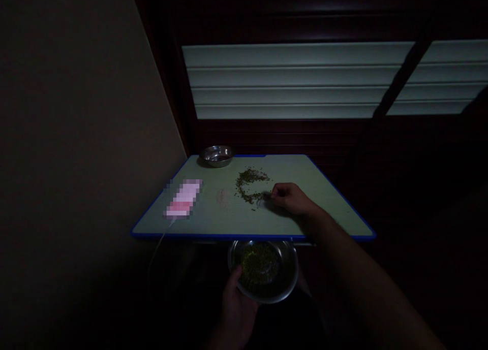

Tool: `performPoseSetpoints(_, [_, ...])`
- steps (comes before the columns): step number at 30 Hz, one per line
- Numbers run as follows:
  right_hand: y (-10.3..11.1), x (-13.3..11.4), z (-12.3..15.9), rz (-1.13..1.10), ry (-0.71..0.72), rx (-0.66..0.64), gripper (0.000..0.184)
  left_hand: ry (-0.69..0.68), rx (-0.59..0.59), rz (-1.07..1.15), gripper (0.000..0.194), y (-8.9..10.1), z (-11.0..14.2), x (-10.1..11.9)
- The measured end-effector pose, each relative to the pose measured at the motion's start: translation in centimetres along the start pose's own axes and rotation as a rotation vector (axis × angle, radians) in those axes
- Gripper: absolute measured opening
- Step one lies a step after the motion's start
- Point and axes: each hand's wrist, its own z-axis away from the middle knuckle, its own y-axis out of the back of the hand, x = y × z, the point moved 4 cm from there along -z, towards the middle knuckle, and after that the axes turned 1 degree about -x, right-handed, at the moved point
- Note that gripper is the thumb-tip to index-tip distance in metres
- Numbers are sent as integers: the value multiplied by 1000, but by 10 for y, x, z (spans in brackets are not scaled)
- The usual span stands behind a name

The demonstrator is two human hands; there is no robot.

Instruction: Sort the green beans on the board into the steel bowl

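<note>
Below the table's front edge, my left hand (238, 309) grips a steel bowl (288, 279), its thumb over the rim. Small green beans or grains (259, 263) lie inside that bowl. Over the tabletop my right hand (292, 197) is closed in a pinch, just right of a loose, curved scatter of the same kind of small green-brown grains (249, 176). A faint pale shape shows by the fingertips; what they hold, if anything, is too dark to make out. Left of the scatter lies a small pale patch of fine bits (223, 197).
A second steel bowl (217, 157) stands at the table's back left. A lit phone (183, 200), blurred out, lies at the left with a cable (158, 248) hanging over the front edge. The pale, blue-edged table (305, 169) stands near a wall and dark slatted doors.
</note>
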Motion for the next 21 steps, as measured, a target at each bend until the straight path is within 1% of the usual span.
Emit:
performPoseSetpoints(4, [-2, -6, 2, -35, 20, -37, 14, -14, -22, -8, 37, 2, -2, 0])
performPoseSetpoints(7, [-3, -9, 3, -72, 9, -79, 14, -15, -17, -19, 37, 4, -4, 0])
performPoseSetpoints(12, [-4, -11, 4, -76, 4, -58, 13, -27, -32, -5, 36, 3, -3, -1])
performPoseSetpoints(16, [-6, -10, 4, -78, 15, -71, 13, -28, -35, 5, 34, 4, -4, -1])
performPoseSetpoints(19, [-8, -9, 4, -76, 13, -86, 13, -14, -42, 2, 37, 7, -6, -1])
performPoseSetpoints(21, [-7, -8, 4, -66, -3, -73, 13, -8, -49, -9, 39, 8, -8, -2])
